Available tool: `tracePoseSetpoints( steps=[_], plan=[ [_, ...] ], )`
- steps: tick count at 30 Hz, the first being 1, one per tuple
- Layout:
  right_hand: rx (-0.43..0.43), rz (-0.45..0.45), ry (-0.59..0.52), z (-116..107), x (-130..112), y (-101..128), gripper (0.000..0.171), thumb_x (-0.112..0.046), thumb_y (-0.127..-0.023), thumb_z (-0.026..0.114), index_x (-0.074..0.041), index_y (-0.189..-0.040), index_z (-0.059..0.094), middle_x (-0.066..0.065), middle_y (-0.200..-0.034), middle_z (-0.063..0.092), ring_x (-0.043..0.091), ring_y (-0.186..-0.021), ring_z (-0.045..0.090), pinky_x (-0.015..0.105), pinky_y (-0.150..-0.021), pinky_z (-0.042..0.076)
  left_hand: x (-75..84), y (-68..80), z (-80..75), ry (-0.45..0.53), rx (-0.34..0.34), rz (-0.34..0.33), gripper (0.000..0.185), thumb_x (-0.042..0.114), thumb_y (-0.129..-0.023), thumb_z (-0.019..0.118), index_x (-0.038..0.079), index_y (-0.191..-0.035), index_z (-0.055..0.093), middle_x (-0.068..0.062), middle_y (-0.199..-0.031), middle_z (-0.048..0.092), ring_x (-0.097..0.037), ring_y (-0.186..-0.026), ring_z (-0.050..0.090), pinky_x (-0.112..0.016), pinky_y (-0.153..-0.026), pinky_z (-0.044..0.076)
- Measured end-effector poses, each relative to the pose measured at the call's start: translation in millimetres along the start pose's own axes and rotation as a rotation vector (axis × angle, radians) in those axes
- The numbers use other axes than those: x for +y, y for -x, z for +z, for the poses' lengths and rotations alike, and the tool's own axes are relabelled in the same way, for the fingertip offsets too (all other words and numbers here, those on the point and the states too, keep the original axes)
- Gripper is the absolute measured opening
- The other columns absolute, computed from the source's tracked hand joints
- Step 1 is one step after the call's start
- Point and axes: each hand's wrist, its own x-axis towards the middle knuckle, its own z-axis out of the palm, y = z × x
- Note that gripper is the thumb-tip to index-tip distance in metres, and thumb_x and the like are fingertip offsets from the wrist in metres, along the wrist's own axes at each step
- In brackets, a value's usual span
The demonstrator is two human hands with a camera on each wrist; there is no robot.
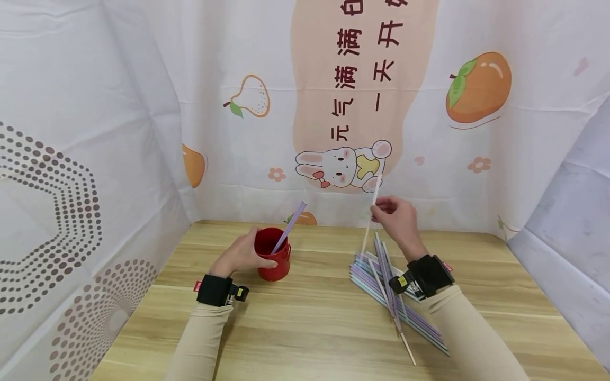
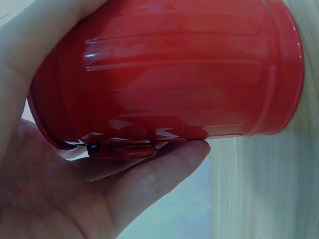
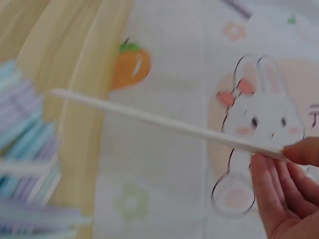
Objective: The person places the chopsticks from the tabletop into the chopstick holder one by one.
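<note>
My left hand [image 1: 245,253] grips a small red metal bucket [image 1: 276,272] by its left side, thumb along the near wall. The bucket stands upright on the table, and purple chopsticks [image 1: 293,222] lean out of its mouth. In the left wrist view the ribbed red wall of the bucket [image 2: 174,74] fills most of the picture. Raised over the table's back, my right hand [image 1: 397,219] pinches a pale, slender chopstick [image 3: 149,119] near its upper end; its thin end points down. Below lies a loose pile of pastel chopsticks [image 1: 414,317], some crossed over others.
A wood-grain table [image 1: 295,338] carries everything. Behind it hangs a white printed cloth [image 1: 257,159] with a rabbit and fruit, and more cloth [image 1: 119,174] hangs on the left side. One chopstick's thin end sticks out of the pile toward the near edge.
</note>
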Motion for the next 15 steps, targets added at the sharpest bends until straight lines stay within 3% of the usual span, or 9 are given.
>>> tracePoseSetpoints(
  steps=[7, 10, 15],
  plan=[
    [0.052, -0.016, -0.438, 29.9, -34.4, -3.4, 0.030, 0.001, -0.094, 0.068, 0.019, -0.117, 0.060, -0.006, -0.083, 0.070, 0.004, -0.076, 0.071, 0.022, -0.074, 0.063, 0.6, -1.0, 0.7, 0.020, -0.006, -0.003, 0.087, 0.029, -0.077, 0.091, 0.007, -0.144, 0.040, -0.013, -0.140, 0.060, -0.031, -0.127, 0.057, -0.046, -0.095, 0.060],
    [0.060, -0.039, -0.517, 45.4, -45.1, -5.1, 0.029, 0.004, -0.095, 0.067, 0.019, -0.118, 0.059, -0.004, -0.084, 0.070, 0.005, -0.075, 0.072, 0.023, -0.074, 0.064, 0.2, -1.8, 0.1, 0.021, -0.009, -0.003, 0.087, 0.028, -0.077, 0.091, 0.007, -0.145, 0.040, -0.012, -0.140, 0.060, -0.031, -0.127, 0.057, -0.045, -0.095, 0.061],
    [0.030, -0.005, -0.566, 70.7, -56.0, -6.1, 0.030, 0.001, -0.096, 0.067, 0.017, -0.121, 0.059, 0.001, -0.090, 0.071, 0.006, -0.076, 0.073, 0.025, -0.076, 0.064, -1.5, -2.7, 0.9, 0.008, -0.005, -0.005, 0.087, 0.029, -0.077, 0.091, 0.007, -0.144, 0.040, -0.012, -0.140, 0.060, -0.031, -0.126, 0.057, -0.045, -0.094, 0.061]
  ],
)
